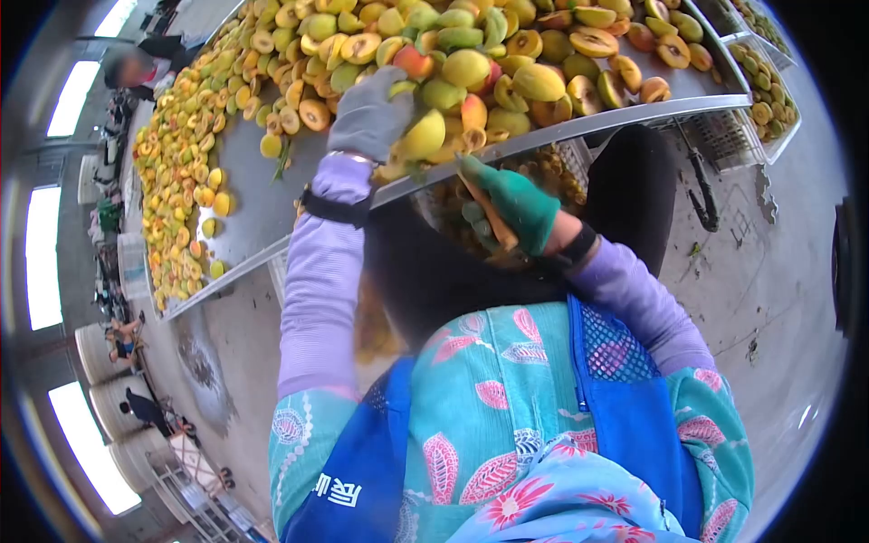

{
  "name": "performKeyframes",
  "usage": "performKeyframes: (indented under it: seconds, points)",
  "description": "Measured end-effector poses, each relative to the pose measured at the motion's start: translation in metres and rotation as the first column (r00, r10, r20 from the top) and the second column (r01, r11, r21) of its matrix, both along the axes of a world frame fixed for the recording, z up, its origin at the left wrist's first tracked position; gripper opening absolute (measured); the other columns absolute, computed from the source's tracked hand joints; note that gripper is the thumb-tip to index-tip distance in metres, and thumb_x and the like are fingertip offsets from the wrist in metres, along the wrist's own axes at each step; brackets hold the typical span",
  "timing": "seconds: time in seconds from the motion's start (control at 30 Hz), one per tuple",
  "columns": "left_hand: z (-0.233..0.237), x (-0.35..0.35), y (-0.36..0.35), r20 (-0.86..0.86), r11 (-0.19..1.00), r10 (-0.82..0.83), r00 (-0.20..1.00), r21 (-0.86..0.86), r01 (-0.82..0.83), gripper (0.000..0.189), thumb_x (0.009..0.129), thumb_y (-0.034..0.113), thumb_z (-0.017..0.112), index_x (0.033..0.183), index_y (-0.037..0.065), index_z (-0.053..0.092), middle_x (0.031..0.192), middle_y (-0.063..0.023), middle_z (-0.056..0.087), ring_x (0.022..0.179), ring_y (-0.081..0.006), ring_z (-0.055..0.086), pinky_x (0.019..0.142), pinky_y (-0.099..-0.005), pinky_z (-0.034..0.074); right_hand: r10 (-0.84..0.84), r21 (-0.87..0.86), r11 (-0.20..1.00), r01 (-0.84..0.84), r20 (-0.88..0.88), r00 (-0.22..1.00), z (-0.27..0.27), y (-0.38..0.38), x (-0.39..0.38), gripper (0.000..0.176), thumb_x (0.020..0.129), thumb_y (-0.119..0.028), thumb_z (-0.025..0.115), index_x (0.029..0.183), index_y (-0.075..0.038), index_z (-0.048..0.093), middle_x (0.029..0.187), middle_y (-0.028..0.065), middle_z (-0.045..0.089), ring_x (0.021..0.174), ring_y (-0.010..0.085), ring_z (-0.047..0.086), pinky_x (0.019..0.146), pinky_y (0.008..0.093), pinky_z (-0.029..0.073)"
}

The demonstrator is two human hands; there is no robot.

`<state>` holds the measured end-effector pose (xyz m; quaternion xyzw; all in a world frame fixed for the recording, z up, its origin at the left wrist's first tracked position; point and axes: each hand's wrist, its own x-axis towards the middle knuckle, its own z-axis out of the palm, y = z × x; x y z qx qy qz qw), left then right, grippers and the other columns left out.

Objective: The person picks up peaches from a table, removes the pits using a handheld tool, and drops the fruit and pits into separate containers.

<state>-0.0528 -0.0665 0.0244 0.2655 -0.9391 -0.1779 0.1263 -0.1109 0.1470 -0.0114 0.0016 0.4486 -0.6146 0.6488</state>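
Note:
My left hand [371, 113], in a grey glove, reaches over the near edge of a heap of yellow-green and reddish peaches [466, 68]. Its fingers curl round a small yellow-green peach [402, 88]. Many in the heap are cut in half, and brown centres show in the cut faces. My right hand [516, 208], in a green glove, is closed round a wooden-handled tool [489, 215] just below the metal rim of the table [579, 129]. The glove hides part of the tool. A large yellow peach [423, 136] lies at the rim between my hands.
Beneath the rim, in front of my lap, a crate holds brownish pieces [552, 172]. White crates of fruit [760, 86] stand at the right. Halved peaches [176, 181] cover the table's left side. A person [145, 68] is at the far left, with large pale tubs [118, 407] along the wall.

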Motion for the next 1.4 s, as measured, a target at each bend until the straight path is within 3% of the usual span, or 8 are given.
performKeyframes:
  seconds: [0.17, 0.2, 0.3, 0.53, 0.8, 1.1, 1.2, 1.4]
  points:
    - [0.004, 0.055, -0.002, -0.432, 0.887, 0.021, 0.902, 0.425, 0.183, 0.028, 0.088, 0.006, 0.056, 0.116, 0.001, 0.063, 0.105, -0.0118, 0.068, 0.094, -0.0193, 0.068, 0.076, -0.0294, 0.058, -0.045, -0.075, 0.997, 0.035, -0.134, 0.990, 0.004, 0.004, 0.003, 0.033, 0.096, -0.044, 0.051, 0.090, -0.011, 0.056, 0.061, -0.0027, 0.048, 0.051, 0.0090, 0.046, 0.044, 0.0288, 0.039]
    - [0.020, 0.058, 0.012, -0.439, 0.379, 0.397, 0.806, 0.878, 0.291, 0.028, 0.089, -0.003, 0.051, 0.113, 0.001, 0.064, 0.107, -0.0108, 0.067, 0.094, -0.0203, 0.068, 0.075, -0.0280, 0.060, -0.045, -0.131, 0.991, 0.012, -0.246, 0.968, 0.009, -0.002, 0.009, 0.033, 0.097, -0.044, 0.050, 0.090, -0.011, 0.056, 0.060, -0.0035, 0.047, 0.051, 0.0083, 0.046, 0.044, 0.0284, 0.039]
    - [0.004, 0.075, 0.027, -0.351, 0.979, -0.179, 0.919, -0.159, 0.130, 0.029, 0.090, -0.001, 0.052, 0.117, 0.002, 0.062, 0.110, -0.0123, 0.067, 0.094, -0.0214, 0.068, 0.074, -0.0303, 0.060, 0.017, -0.170, 0.971, -0.167, -0.650, 0.760, 0.019, -0.018, 0.013, 0.038, 0.098, -0.041, 0.049, 0.090, -0.004, 0.055, 0.062, 0.0092, 0.056, 0.055, 0.0260, 0.057, 0.050, 0.0401, 0.045]
    - [0.003, 0.055, 0.069, -0.533, 0.481, 0.414, 0.738, 0.817, 0.319, 0.025, 0.092, 0.008, 0.056, 0.116, 0.002, 0.060, 0.114, -0.0108, 0.064, 0.094, -0.0203, 0.066, 0.080, -0.0341, 0.056, -0.053, -0.086, 0.989, -0.124, -0.966, 0.252, 0.002, -0.029, 0.009, 0.043, 0.098, -0.039, 0.045, 0.099, 0.003, 0.055, 0.078, 0.0282, 0.062, 0.077, 0.0455, 0.061, 0.066, 0.0506, 0.048]
    - [-0.029, 0.057, 0.063, -0.572, 0.868, 0.243, 0.783, 0.488, 0.087, 0.025, 0.083, 0.014, 0.064, 0.106, 0.004, 0.064, 0.105, -0.0137, 0.064, 0.092, -0.0276, 0.063, 0.084, -0.0346, 0.049, -0.133, -0.131, 0.929, -0.345, -0.991, 0.019, 0.000, -0.027, 0.018, 0.045, 0.100, -0.038, 0.040, 0.105, 0.005, 0.054, 0.081, 0.0289, 0.061, 0.077, 0.0457, 0.061, 0.066, 0.0512, 0.048]
    - [-0.034, 0.041, 0.086, -0.651, 0.850, 0.276, 0.707, 0.509, 0.136, 0.041, 0.101, 0.032, 0.044, 0.106, -0.004, 0.062, 0.094, -0.0118, 0.066, 0.083, -0.0193, 0.063, 0.077, -0.0309, 0.052, 0.210, 0.100, 0.976, -0.192, -0.657, 0.724, 0.032, -0.017, 0.030, 0.054, 0.100, -0.047, 0.038, 0.101, 0.003, 0.058, 0.077, 0.0283, 0.061, 0.070, 0.0428, 0.062, 0.065, 0.0477, 0.049]
    - [-0.029, 0.045, 0.085, -0.558, 0.737, 0.303, 0.772, 0.651, 0.181, 0.037, 0.100, 0.030, 0.046, 0.103, -0.003, 0.064, 0.090, -0.0117, 0.067, 0.079, -0.0194, 0.064, 0.073, -0.0301, 0.053, 0.004, -0.122, 0.970, -0.211, -0.858, 0.514, -0.011, -0.028, 0.026, 0.058, 0.098, -0.053, 0.041, 0.094, 0.002, 0.060, 0.071, 0.0211, 0.062, 0.057, 0.0319, 0.061, 0.054, 0.0415, 0.048]
    - [-0.017, 0.036, 0.083, -0.434, 0.594, 0.518, 0.737, 0.803, 0.056, 0.033, 0.096, 0.026, 0.053, 0.093, -0.003, 0.069, 0.078, -0.0076, 0.068, 0.065, -0.0133, 0.062, 0.060, -0.0257, 0.049, 0.113, -0.113, 0.986, -0.120, -0.068, 0.991, 0.034, -0.019, 0.034, 0.049, 0.096, -0.053, 0.046, 0.086, -0.007, 0.056, 0.061, 0.0025, 0.051, 0.047, 0.0129, 0.049, 0.041, 0.0290, 0.041]
